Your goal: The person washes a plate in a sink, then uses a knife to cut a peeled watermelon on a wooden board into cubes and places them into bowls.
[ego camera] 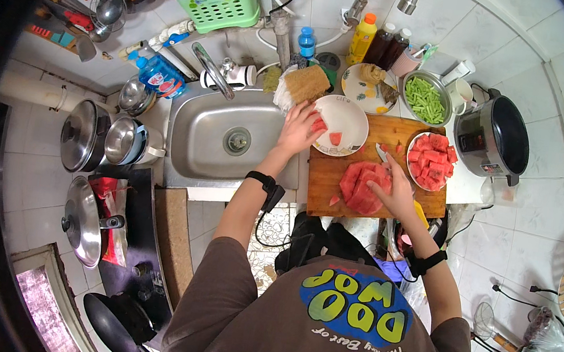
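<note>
My left hand (298, 129) is at the left rim of a white plate (352, 124), its fingers around a piece of red watermelon (319, 124). One small watermelon chunk (335, 139) lies on that plate. On the wooden cutting board (328, 176) sits a large peeled watermelon block (363, 187) with cuts in it. The thumb of my right hand (398, 188) rests on this block. A knife blade (381, 153) shows at the fingertips of that hand; the handle and the grip are hidden. A bowl of watermelon cubes (432, 162) stands at the board's right side.
A steel sink (189, 130) is at the left, with a loofah sponge (308, 83) at its back right corner. Behind the board are a patterned plate (356, 86) and a metal bowl of cut green beans (427, 98). A cooker pot (492, 136) stands at the right.
</note>
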The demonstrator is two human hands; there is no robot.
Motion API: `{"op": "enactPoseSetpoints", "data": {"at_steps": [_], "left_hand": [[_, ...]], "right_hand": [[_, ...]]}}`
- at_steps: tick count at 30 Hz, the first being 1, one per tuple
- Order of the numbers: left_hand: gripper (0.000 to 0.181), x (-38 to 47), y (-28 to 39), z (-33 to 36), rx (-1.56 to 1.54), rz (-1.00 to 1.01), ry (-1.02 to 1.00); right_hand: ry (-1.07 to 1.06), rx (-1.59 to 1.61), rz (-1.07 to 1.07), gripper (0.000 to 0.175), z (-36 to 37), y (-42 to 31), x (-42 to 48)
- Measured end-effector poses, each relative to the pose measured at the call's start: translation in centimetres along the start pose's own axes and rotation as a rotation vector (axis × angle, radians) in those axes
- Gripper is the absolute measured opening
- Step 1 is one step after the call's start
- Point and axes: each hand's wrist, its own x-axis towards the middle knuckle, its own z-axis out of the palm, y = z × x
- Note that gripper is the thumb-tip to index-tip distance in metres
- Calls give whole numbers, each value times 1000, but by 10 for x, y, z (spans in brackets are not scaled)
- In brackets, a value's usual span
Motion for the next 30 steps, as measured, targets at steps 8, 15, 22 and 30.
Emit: {"op": "enactPoseSetpoints", "data": {"at_steps": [8,15,22,30], "left_hand": [[42,-9,15,-7,31,-99,109],[35,-4,83,-24,-366,-79,-405],[99,-27,136,-9,-401,154,-593],[101,-44,149,2,-305,31,-411]], "right_hand": [[-32,154,108,72,-10,0,-2],[-90,-10,-12,59,-17,29,-12],[-255,-246,-206,97,-2,9,-11],[-370,-421,-245,97,18,-2,0]]}}
